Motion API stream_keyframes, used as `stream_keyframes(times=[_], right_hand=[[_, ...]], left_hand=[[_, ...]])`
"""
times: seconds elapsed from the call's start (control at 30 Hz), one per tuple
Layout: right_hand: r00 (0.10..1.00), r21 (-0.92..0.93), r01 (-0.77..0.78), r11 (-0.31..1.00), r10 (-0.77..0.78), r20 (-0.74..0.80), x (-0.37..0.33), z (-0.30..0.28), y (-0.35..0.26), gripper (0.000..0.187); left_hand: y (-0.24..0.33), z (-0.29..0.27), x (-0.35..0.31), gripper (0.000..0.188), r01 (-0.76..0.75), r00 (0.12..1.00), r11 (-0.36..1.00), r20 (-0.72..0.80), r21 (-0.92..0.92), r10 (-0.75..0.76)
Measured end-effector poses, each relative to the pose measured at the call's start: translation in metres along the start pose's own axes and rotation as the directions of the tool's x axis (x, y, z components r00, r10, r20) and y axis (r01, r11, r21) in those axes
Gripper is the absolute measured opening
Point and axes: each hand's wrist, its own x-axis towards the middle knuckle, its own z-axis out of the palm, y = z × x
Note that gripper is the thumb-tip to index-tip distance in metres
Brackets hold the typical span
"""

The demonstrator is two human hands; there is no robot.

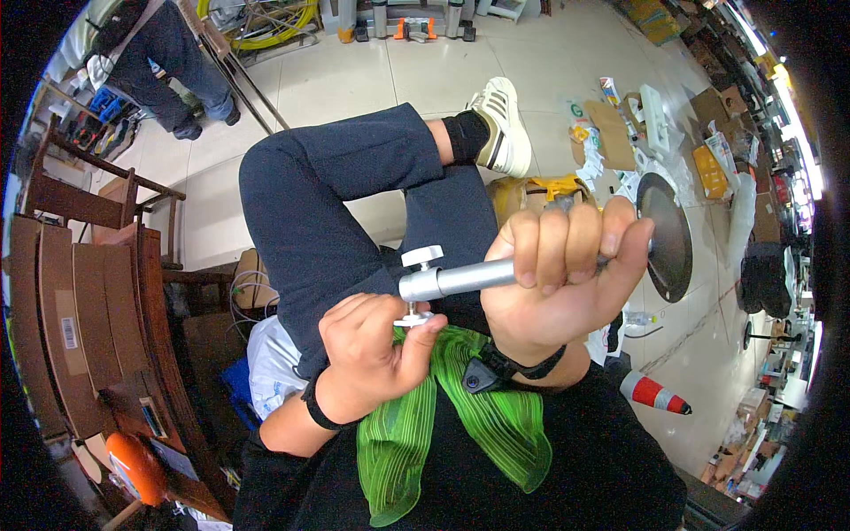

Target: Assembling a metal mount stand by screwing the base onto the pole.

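A silver metal tube (pixel 474 277) lies nearly level above my lap, its collared end toward the left. My right hand (pixel 562 292) is wrapped round it, fingers closed. Just beyond that hand stands a round dark disc (pixel 668 237); the fingers hide how it meets the tube. Two flat silver thumbscrews sit at the collared end, an upper thumbscrew (pixel 422 256) that nothing touches and a lower thumbscrew (pixel 413 319). My left hand (pixel 367 347) pinches the lower one between thumb and curled fingers.
Under the tube are my crossed legs (pixel 310 177) in dark trousers. Packaging and a yellow bag (pixel 544 192) lie on the tiled floor (pixel 354 80). Brown boxes (pixel 75 310) and a wooden chair (pixel 84 190) stand left. Another person's legs (pixel 177 71) show far left.
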Motion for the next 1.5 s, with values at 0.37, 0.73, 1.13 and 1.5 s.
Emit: stream_keyframes(times=[0.37, 0.73, 1.13, 1.5], right_hand=[[0.997, -0.027, 0.070, 0.997, -0.070, 0.015, -0.006, 0.006, 0.002, 0.034], [0.958, 0.074, -0.081, 0.994, 0.098, -0.271, 0.013, -0.023, 0.013, 0.031], [0.758, 0.594, -0.341, 0.729, 0.587, -0.285, 0.031, -0.055, 0.024, 0.032], [0.771, 0.565, -0.408, 0.717, 0.602, -0.208, 0.027, -0.051, 0.027, 0.034]], left_hand=[[0.003, 0.003, 0.001, 0.017, 0.048, 0.998, 0.999, -0.047, 0.009, -0.047], [-0.005, -0.001, 0.008, 0.022, 0.096, 0.990, 0.995, 0.103, -0.020, -0.094], [-0.024, -0.001, 0.014, 0.046, 0.635, 0.768, 0.510, 0.540, -0.579, -0.343], [-0.027, -0.008, 0.020, 0.032, 0.655, 0.746, 0.410, 0.632, -0.635, -0.213]])
